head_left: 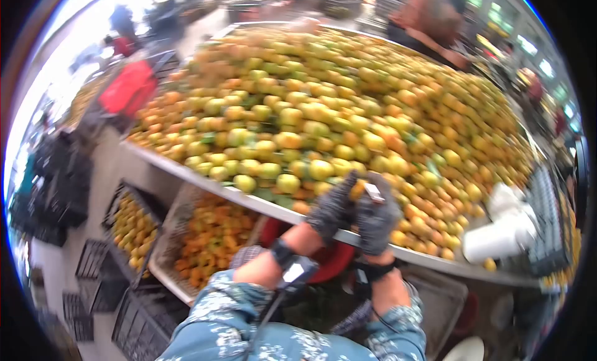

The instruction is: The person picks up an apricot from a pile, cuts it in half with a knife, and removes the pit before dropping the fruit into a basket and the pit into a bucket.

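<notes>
My left hand (333,205), in a dark grey glove, is closed round one side of an orange-yellow fruit (358,189) at the table's front edge. Close beside it my right hand (377,221), gloved too, has its fingers bent round a small white-and-brown object (374,193) that I cannot make out; it lies against the fruit's right side. Both hands nearly touch. Behind them a broad heap of yellow, green and orange fruits (288,140) with some leaves covers the table (205,184).
Below the table's front stand a tub of orange fruit (165,266), black crates (143,317) and a red basin (333,261). White rolls (497,236) and a grey crate (547,218) lie at the right. A person (429,25) is across the table.
</notes>
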### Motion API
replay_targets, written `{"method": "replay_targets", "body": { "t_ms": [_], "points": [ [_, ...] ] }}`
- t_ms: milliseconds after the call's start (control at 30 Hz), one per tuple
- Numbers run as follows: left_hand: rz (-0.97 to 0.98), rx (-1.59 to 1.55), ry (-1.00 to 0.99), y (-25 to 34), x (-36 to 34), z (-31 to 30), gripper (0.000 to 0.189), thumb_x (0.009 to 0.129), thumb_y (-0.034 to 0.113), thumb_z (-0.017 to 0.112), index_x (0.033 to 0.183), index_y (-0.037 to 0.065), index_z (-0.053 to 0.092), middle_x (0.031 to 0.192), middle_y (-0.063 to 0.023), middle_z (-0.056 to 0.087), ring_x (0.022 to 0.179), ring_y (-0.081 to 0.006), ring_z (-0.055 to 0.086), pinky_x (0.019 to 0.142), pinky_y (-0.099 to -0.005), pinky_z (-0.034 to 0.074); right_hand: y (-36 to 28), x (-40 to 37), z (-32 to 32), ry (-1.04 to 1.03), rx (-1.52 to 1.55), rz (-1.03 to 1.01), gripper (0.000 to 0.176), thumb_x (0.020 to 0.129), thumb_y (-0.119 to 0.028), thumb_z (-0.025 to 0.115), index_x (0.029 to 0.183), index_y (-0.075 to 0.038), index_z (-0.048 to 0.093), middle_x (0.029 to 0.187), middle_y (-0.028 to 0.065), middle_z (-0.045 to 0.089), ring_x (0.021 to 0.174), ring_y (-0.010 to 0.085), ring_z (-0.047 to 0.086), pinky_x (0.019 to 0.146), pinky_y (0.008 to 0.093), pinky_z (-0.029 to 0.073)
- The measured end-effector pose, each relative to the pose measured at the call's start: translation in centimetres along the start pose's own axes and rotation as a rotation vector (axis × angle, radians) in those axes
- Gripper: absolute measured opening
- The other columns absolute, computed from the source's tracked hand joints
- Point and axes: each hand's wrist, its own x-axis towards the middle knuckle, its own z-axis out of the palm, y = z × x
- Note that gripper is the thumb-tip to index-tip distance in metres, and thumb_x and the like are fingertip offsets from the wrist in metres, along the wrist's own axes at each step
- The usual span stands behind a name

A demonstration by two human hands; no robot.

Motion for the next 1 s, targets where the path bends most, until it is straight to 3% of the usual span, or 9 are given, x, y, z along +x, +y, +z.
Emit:
{"method": "replay_targets", "body": {
  "t_ms": [33, 67, 167, 200, 267, 433, 500, 633, 1000],
  "points": [
    [-0.298, -0.533, 0.146, 7.7, -2.4, 4.7, 0.038, 0.093, 0.024, 0.060, 0.126, 0.007, 0.054, 0.096, -0.0012, 0.062, 0.081, -0.0086, 0.058, 0.069, -0.0260, 0.052, 0.3, 0.2, 0.4, -0.011, 0.003, -0.093, 0.026, 0.088, -0.015, 0.057, 0.110, -0.003, 0.061, 0.092, 0.0157, 0.066, 0.088, 0.0305, 0.065, 0.078, 0.0391, 0.051],
    [-0.204, -0.472, 0.105, 6.5, -1.5, 4.4, 0.039, 0.095, 0.039, 0.054, 0.115, 0.006, 0.059, 0.100, -0.0048, 0.065, 0.091, -0.0152, 0.062, 0.080, -0.0301, 0.053, -0.3, 0.1, 0.3, -0.025, 0.004, -0.050, 0.028, 0.087, -0.016, 0.058, 0.111, -0.002, 0.060, 0.095, 0.0180, 0.065, 0.089, 0.0332, 0.065, 0.079, 0.0400, 0.051],
    [-0.147, -0.570, 0.055, 5.2, -0.5, 3.5, 0.030, 0.097, 0.033, 0.052, 0.106, 0.006, 0.061, 0.095, -0.0059, 0.065, 0.085, -0.0156, 0.062, 0.077, -0.0291, 0.053, -0.4, 0.8, 0.3, -0.114, 0.034, 0.027, 0.031, 0.086, -0.016, 0.060, 0.112, 0.000, 0.059, 0.096, 0.0203, 0.065, 0.089, 0.0367, 0.064, 0.077, 0.0413, 0.051],
    [-0.064, -0.372, 0.123, 4.4, -0.3, 2.7, 0.029, 0.097, 0.032, 0.051, 0.104, 0.005, 0.061, 0.093, -0.0060, 0.064, 0.082, -0.0151, 0.062, 0.075, -0.0284, 0.052, -0.7, 1.3, -0.1, -0.208, 0.093, 0.175, 0.031, 0.086, -0.017, 0.060, 0.111, 0.001, 0.058, 0.094, 0.0205, 0.065, 0.087, 0.0371, 0.064, 0.075, 0.0415, 0.051],
    [0.034, -0.075, 0.161, 5.0, -1.1, 2.9, 0.030, 0.098, 0.033, 0.049, 0.102, 0.005, 0.060, 0.088, -0.0056, 0.064, 0.079, -0.0139, 0.061, 0.071, -0.0264, 0.051, -0.5, 1.7, -0.2, -0.221, 0.054, 0.143, 0.031, 0.086, -0.019, 0.061, 0.111, -0.001, 0.059, 0.088, 0.0195, 0.066, 0.081, 0.0358, 0.065, 0.070, 0.0404, 0.052],
    [0.242, 0.014, 0.302, 1.8, 0.1, 2.1, 0.025, 0.098, 0.026, 0.050, 0.103, 0.004, 0.060, 0.090, -0.0074, 0.064, 0.080, -0.0166, 0.061, 0.073, -0.0284, 0.050, -0.3, 1.6, 0.4, -0.127, 0.002, 0.052, 0.028, 0.087, -0.020, 0.061, 0.110, -0.003, 0.061, 0.079, 0.0178, 0.066, 0.073, 0.0333, 0.067, 0.063, 0.0403, 0.052],
    [0.669, 1.024, 0.302, 4.1, -1.4, 3.4, 0.019, 0.093, 0.016, 0.055, 0.105, 0.002, 0.058, 0.092, -0.0109, 0.064, 0.083, -0.0214, 0.062, 0.075, -0.0333, 0.050, -0.3, 1.7, 0.4, -0.133, 0.000, 0.094, 0.026, 0.087, -0.020, 0.061, 0.108, -0.003, 0.061, 0.078, 0.0176, 0.066, 0.074, 0.0332, 0.067, 0.063, 0.0404, 0.052],
    [0.487, 1.078, 0.284, 5.5, -2.2, 5.2, 0.026, 0.082, 0.017, 0.060, 0.103, 0.001, 0.060, 0.093, -0.0181, 0.061, 0.089, -0.0362, 0.060, 0.080, -0.0434, 0.048, -0.2, 1.6, 0.1, -0.112, 0.046, 0.132, 0.024, 0.086, -0.019, 0.061, 0.104, -0.003, 0.061, 0.077, 0.0172, 0.066, 0.072, 0.0338, 0.066, 0.063, 0.0406, 0.052],
    [0.595, 1.094, 0.271, 4.7, -2.4, 5.3, 0.021, 0.083, 0.012, 0.057, 0.101, 0.001, 0.060, 0.095, -0.0156, 0.061, 0.091, -0.0341, 0.059, 0.082, -0.0424, 0.047, 0.0, 0.9, 1.1, -0.044, 0.062, 0.252, 0.020, 0.088, -0.015, 0.058, 0.104, -0.003, 0.058, 0.085, 0.0188, 0.066, 0.080, 0.0345, 0.066, 0.070, 0.0402, 0.052]
  ]
}}
